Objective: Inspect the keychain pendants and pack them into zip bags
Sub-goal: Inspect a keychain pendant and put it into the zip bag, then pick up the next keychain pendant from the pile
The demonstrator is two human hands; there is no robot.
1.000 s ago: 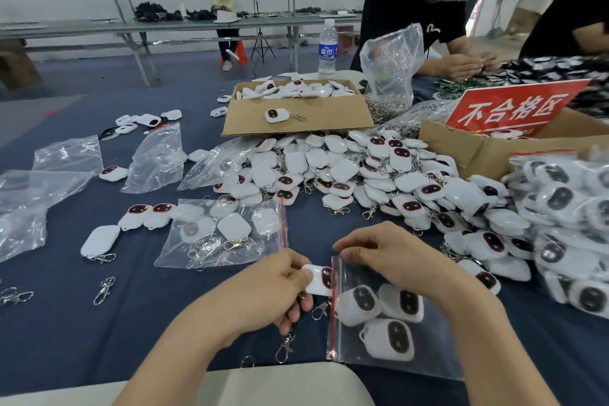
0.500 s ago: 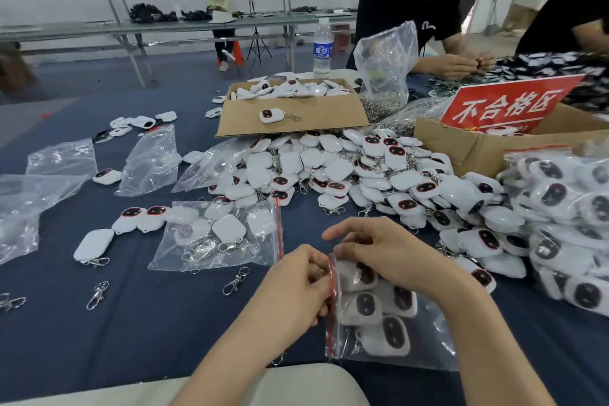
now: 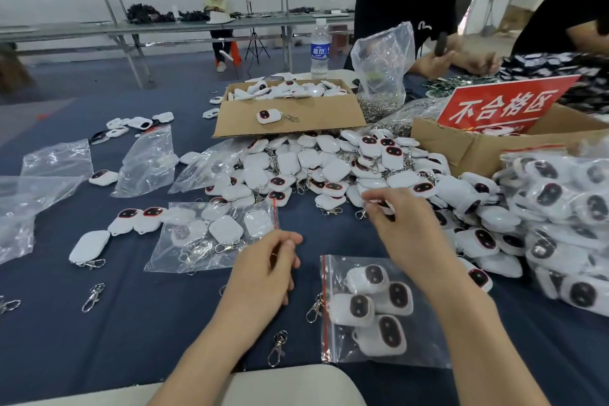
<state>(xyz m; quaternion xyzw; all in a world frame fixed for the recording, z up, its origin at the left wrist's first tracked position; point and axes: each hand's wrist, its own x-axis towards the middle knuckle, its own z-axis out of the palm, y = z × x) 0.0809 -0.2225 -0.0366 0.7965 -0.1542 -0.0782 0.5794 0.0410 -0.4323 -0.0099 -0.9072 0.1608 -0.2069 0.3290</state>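
A dark blue table cover (image 3: 148,323) spreads under everything. At the far edge stands an upright water bottle (image 3: 320,53) with a blue label, near an open cardboard box (image 3: 296,115). To the right, a red sign (image 3: 504,105) with white characters leans in a second cardboard box (image 3: 461,148). A person in a black shirt (image 3: 395,10) wearing a white headset sits opposite, holding what may be a dark tool, blurred. Farther back, a seated person in yellow (image 3: 216,3) is behind a long grey bench (image 3: 99,28), beside a tripod (image 3: 253,43).
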